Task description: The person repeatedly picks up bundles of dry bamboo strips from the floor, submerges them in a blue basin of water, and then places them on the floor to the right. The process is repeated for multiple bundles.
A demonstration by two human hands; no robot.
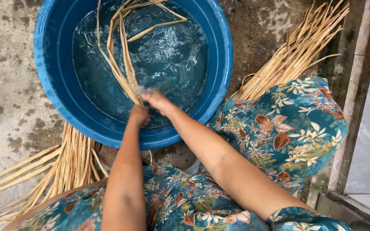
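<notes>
A big blue plastic basin holding water stands on the concrete floor in front of me. A bunch of long tan straw strips dips into the water, its loose ends fanning toward the far rim. My left hand is closed around the near end of the bunch just inside the basin's near wall. My right hand grips the same strips right beside it, fingers partly in the water.
A loose bundle of dry tan strips lies on the floor at the near left, partly under the basin. Another bundle lies at the right behind my knee in flowered cloth. A tiled step runs along the right.
</notes>
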